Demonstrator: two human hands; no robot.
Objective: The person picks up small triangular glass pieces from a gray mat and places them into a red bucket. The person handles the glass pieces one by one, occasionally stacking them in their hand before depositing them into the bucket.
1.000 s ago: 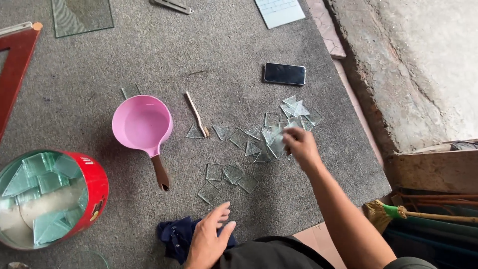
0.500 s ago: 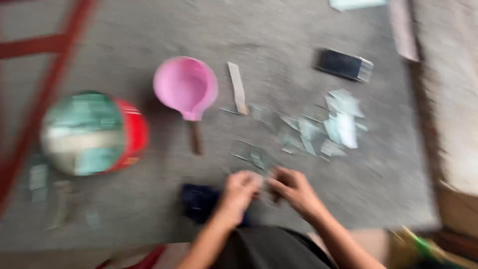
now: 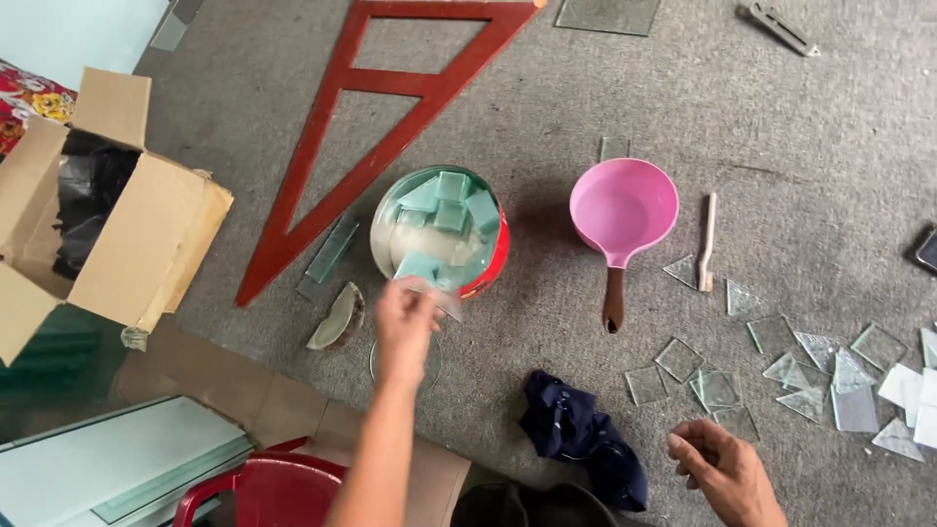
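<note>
A small glass-cutting workshop, floor-level work area. Rough grey carpet (image 3: 781,127) is strewn with cut glass pieces (image 3: 839,376); glass sheets (image 3: 117,459) are stacked at lower left. A large red wooden triangle square (image 3: 390,107) is laid flat, a red tin (image 3: 444,229) is filled with glass offcuts, and an open cardboard box (image 3: 117,224) is seen beside them.

Soft, even daylight falls on the floor (image 3: 800,127) in front of me, with only faint shadows. The view is sharp; my left hand (image 3: 405,322) blurs slightly.
</note>
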